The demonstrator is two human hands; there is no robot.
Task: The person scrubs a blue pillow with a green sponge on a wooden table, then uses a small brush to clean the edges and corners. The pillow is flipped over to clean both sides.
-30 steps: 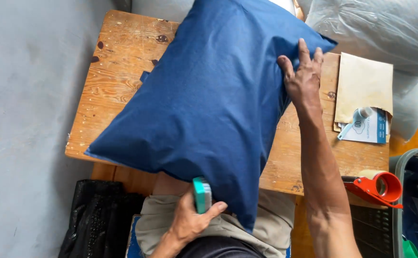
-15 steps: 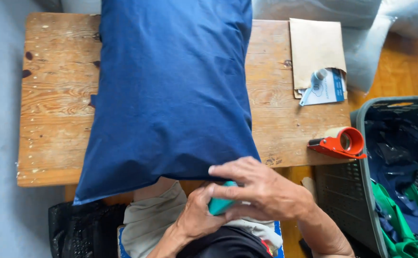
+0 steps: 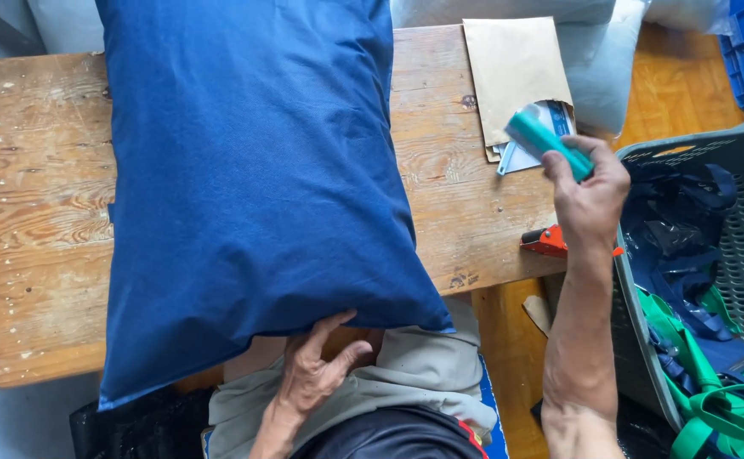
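A big dark blue pillow [image 3: 253, 170] lies across the wooden table [image 3: 40, 221], its near edge hanging over the front. My left hand [image 3: 312, 374] rests under that near edge, fingers spread, touching the fabric from below by my lap. My right hand [image 3: 589, 195] is raised over the table's right end and grips a small teal block [image 3: 546, 144] between thumb and fingers. Just beyond it lie a brown paper envelope [image 3: 512, 68] and a blue-and-white card [image 3: 546, 127] with a small light blue tool.
An orange tape dispenser [image 3: 546, 242] sits at the table's right edge, partly hidden by my wrist. A grey plastic basket [image 3: 721, 161] with dark blue and green items stands at the right. Clear-bagged pillows [image 3: 602, 59] lie behind the table. A black bag [image 3: 134, 425] is by my left knee.
The teal block passed from my left hand to my right, which lifted it up and right over the table end. My left hand now lies open under the pillow edge.
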